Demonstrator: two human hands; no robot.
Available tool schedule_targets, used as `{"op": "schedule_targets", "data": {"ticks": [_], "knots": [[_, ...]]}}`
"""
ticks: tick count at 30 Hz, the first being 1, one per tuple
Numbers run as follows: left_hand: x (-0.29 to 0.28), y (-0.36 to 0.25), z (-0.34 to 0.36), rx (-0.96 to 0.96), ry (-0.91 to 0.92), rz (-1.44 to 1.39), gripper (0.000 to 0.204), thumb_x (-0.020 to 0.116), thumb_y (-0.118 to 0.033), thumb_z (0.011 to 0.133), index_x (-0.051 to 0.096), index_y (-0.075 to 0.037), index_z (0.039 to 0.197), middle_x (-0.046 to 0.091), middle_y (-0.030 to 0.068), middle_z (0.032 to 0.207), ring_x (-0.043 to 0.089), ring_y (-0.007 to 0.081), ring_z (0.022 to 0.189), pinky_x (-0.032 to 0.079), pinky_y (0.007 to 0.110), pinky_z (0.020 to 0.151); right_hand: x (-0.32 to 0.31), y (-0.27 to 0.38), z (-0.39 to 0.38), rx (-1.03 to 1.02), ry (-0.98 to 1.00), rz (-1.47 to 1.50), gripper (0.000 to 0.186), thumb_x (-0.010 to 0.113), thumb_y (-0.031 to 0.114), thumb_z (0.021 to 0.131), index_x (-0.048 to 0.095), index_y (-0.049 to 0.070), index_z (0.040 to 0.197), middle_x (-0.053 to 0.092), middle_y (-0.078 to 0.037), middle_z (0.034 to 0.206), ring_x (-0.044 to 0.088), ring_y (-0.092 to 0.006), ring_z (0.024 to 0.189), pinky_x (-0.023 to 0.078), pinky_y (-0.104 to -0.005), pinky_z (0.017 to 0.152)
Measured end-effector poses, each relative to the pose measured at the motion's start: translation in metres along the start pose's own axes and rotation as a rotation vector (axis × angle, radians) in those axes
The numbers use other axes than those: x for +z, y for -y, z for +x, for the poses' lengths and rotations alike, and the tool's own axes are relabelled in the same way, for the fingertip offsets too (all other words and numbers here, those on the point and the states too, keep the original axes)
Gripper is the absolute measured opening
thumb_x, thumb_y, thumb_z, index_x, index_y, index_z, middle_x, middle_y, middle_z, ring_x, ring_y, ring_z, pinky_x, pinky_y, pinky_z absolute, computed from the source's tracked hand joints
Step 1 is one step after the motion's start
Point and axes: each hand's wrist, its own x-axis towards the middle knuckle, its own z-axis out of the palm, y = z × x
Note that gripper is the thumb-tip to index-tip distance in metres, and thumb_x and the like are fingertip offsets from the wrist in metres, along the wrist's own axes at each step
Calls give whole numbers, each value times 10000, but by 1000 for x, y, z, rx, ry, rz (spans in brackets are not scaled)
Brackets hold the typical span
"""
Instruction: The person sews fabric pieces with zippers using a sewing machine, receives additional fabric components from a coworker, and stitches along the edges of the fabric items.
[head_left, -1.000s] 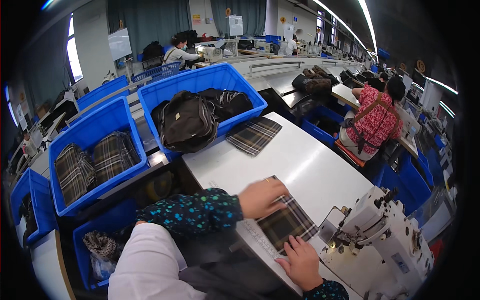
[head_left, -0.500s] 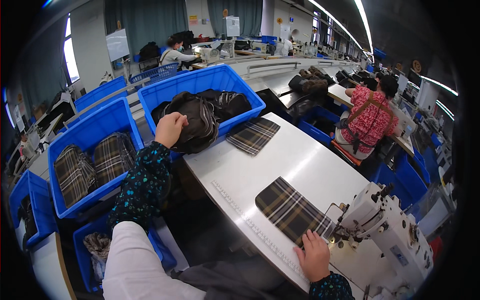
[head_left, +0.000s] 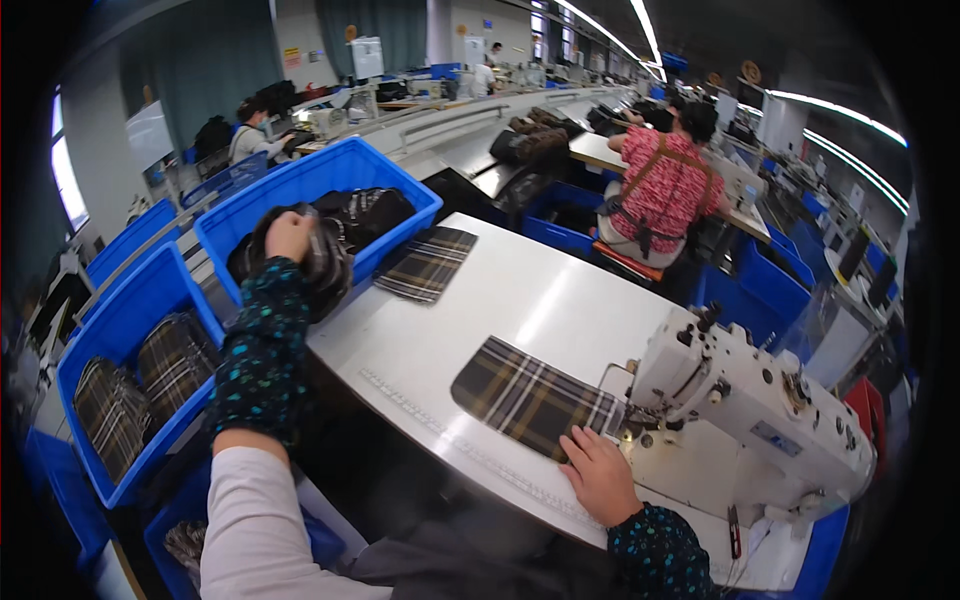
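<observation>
Dark brown plaid, crossed by white and tan stripes, marks the cloth panel [head_left: 530, 395] under the right hand [head_left: 603, 478], whose fingers are loosely spread, fingertips resting on its near edge without gripping. Smooth and flat, with a rounded near-left corner, the panel lies on the white table [head_left: 560, 300], just beyond a printed measuring scale [head_left: 440, 425]. Its long axis slants from far left to near right, the right end pointing at the needle area of the white sewing machine [head_left: 760, 400]; whether they touch, I cannot tell. Farther left, the left hand [head_left: 289, 236] bends its fingers over a dark cloth bundle [head_left: 332, 268] at a blue bin [head_left: 405, 225]; whether it grips, I cannot tell. Beside that bin lies another plaid piece [head_left: 428, 265]. Beyond the table sits a co-worker in a red patterned top [head_left: 665, 190].
</observation>
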Motion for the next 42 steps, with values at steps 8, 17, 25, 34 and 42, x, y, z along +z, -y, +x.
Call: {"op": "schedule_targets", "data": {"ticks": [8,17,25,34,42], "knots": [[-168,-74,-58,-49,266,-1077,183,527,-211,1061,613,-55,1102,645,-19,999,609,72,893,480,207,801,-18,-11,-9,27,40,-8,312,680,325,923,723,22,990,682,-150,1199,640,-316,1100,500,-391,947],[-158,-186,-207,545,1661,-773,161,699,-88,939,566,-3,910,702,149,1034,662,256,857,516,314,770,-44,49,-27,426,339,1571,516,443,340,1091,479,-44,1434,580,-118,1400,529,-193,1286,377,-318,1116],[-109,-189,-261,407,1926,-731,151,650,-83,976,531,-22,908,704,110,1025,605,155,845,493,282,777,-62,69,-56,613,646,1828,282,534,256,1067,648,0,1103,606,56,969,491,-27,910,421,-206,862],[-73,-179,-294,126,2190,-832,246,599,-227,1031,551,2,1108,612,30,1061,539,94,985,451,255,882,-65,72,-55,530,436,1639,234,633,218,1013,662,-11,975,613,37,854,512,-32,807,429,-211,726],[-93,-243,-321,436,2052,-922,292,797,-257,889,693,2,977,628,44,817,558,98,766,455,264,690,-52,93,-40,551,265,1363,240,646,227,997,664,-9,957,621,-21,769,529,-72,722,449,-243,670]]}}
